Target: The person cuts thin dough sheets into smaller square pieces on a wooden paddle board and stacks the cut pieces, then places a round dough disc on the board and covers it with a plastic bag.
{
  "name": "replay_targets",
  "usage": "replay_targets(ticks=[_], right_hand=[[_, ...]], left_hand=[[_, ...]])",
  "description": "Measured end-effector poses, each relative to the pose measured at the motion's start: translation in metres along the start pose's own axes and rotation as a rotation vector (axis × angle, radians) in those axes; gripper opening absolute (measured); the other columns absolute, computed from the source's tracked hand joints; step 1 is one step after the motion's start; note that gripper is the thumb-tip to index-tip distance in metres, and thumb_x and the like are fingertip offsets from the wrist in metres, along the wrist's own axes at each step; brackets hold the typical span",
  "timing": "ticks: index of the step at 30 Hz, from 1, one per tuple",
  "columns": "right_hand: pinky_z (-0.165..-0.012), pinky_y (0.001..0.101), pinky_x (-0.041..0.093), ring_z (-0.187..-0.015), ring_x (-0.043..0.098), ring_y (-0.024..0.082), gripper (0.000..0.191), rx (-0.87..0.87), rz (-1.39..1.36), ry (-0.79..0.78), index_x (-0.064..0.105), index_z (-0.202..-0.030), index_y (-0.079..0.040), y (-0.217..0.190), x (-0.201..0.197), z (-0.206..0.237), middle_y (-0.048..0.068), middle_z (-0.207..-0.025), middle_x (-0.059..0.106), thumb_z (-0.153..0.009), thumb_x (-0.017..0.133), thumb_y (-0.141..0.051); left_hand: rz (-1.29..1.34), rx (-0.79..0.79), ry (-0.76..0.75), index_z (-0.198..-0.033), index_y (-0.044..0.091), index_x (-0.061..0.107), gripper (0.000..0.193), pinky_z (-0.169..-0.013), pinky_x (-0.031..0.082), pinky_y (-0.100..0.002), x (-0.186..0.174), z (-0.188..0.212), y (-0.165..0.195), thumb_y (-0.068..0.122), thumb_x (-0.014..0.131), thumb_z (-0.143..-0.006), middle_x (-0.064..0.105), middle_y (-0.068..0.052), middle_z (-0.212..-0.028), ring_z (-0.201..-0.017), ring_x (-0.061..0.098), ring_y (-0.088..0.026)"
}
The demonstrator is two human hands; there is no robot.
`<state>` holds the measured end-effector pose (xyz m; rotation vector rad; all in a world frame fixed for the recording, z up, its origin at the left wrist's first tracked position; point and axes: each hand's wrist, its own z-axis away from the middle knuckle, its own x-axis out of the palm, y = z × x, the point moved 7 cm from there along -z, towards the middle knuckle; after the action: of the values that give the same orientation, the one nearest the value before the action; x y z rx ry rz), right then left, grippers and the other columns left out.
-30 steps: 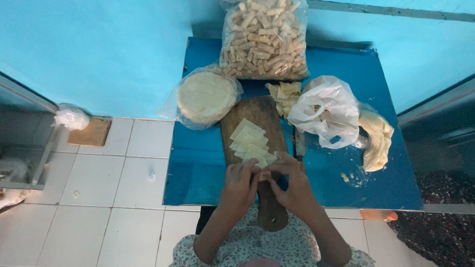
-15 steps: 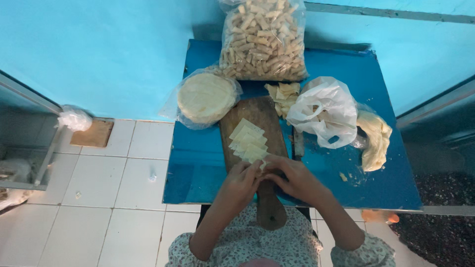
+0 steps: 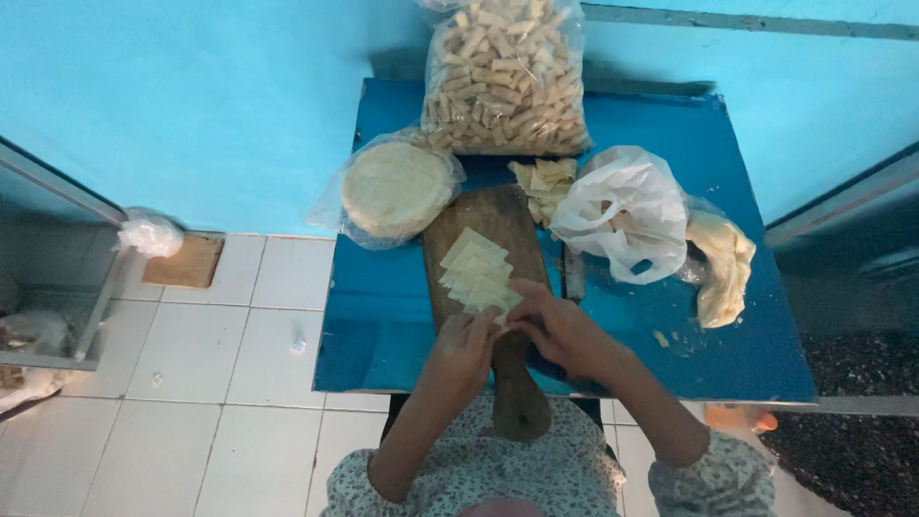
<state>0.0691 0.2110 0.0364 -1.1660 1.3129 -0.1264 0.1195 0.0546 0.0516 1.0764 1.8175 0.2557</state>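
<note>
A wooden cutting board lies on a blue table, its handle pointing toward me. A fanned pile of pale square dough sheets rests on the board. My left hand and my right hand meet at the near end of that pile, fingertips pinching a small pale piece between them. What exactly the fingers enclose is hidden.
A large clear bag of rolled pastry sticks stands at the table's back. A bagged round stack of wrappers sits left of the board. A white plastic bag and pale dough strips lie on the right. White floor tiles spread left.
Both hands have shifted slightly up the board toward the sheet pile and stayed together. The rest of the table looks the same.
</note>
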Motion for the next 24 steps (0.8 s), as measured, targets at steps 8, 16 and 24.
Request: replay_targets(ticks=[8,16,24], right_hand=[[-0.085,0.0464,0.054,-0.103,0.068,0.039,0.054,0.008,0.138,0.028,0.042,-0.138,-0.009,-0.006,-0.001,-0.013,0.016,-0.111,0.068,-0.091,0.069,-0.004],[-0.093,0.0498,0.051,-0.114,0.064,0.041,0.052,-0.190,0.213,0.003,0.046,-0.135,-0.007,-0.012,-0.001,-0.001,0.012,-0.110,0.070,-0.089,0.072,-0.009],[-0.095,0.0491,0.049,-0.112,0.063,0.039,0.065,-0.134,0.140,-0.083,0.040,-0.146,-0.009,-0.011,-0.004,-0.017,0.011,-0.106,0.071,-0.088,0.067,-0.004]], left_hand=[[0.110,-0.157,0.021,-0.130,0.000,0.052,0.042,-0.079,0.051,-0.049,0.005,-0.009,-0.012,0.000,0.066,-0.090,0.068,-0.017,-0.099,-0.095,0.064,-0.038],[0.130,-0.130,0.043,-0.124,0.002,0.054,0.038,-0.082,0.050,-0.046,-0.001,-0.009,-0.012,0.002,0.071,-0.090,0.068,-0.013,-0.098,-0.097,0.064,-0.035],[-0.006,0.026,0.064,-0.101,0.006,0.068,0.011,-0.086,0.044,-0.046,-0.004,-0.010,0.002,0.009,0.073,-0.092,0.065,-0.010,-0.099,-0.097,0.061,-0.033]])
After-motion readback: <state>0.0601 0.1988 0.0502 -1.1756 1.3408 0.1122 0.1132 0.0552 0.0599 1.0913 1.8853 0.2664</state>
